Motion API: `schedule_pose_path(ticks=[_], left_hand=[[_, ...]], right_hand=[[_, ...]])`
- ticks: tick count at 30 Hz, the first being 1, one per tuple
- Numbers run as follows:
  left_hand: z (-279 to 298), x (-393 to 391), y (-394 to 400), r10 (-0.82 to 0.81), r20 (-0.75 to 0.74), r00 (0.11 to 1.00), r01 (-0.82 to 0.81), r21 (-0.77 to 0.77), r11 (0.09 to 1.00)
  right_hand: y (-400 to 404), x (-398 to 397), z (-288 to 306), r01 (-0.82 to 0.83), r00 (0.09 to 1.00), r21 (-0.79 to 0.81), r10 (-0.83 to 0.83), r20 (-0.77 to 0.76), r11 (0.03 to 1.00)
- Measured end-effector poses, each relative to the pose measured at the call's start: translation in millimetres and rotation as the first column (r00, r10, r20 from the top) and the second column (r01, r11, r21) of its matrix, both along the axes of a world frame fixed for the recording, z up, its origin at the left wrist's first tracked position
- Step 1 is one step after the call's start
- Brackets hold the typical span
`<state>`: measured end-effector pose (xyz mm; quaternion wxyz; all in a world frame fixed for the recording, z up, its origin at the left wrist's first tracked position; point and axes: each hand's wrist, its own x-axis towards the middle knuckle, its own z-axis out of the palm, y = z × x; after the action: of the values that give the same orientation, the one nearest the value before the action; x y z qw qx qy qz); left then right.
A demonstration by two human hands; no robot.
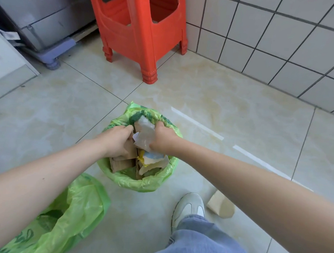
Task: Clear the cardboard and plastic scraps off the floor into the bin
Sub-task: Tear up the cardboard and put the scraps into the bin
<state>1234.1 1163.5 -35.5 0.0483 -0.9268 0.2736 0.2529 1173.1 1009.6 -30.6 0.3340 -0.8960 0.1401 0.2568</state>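
Two hands over my bin [140, 185], green-lined, on the floor tiles [231, 102] | red stool [140, 28] behind | spare green bag [70, 214] lower left | left hand [117, 141] curled round cardboard [121, 163] inside | right hand [162, 138] clutching white plastic scrap [145, 135] above rim | tan scrap [221, 205] beside my shoe [189, 206]
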Motion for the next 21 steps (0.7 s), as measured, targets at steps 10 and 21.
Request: schedule_pose_path(ticks=[10, 21], left_hand=[[-8.5, 0.6, -7.7, 0.066, -0.027, 0.997, -0.068, -0.082, 0.994], [62.8, -12.3, -35.0, 0.004, 0.087, 0.996, 0.011, -0.173, 0.985]], right_hand=[[-0.4, -13.2, 8.6, -0.011, 0.998, 0.146, 0.020, -0.064, 0.989], [-43.9, -42.3, 78.8, -0.092, 0.989, -0.069, 0.099, 0.106, 0.993]])
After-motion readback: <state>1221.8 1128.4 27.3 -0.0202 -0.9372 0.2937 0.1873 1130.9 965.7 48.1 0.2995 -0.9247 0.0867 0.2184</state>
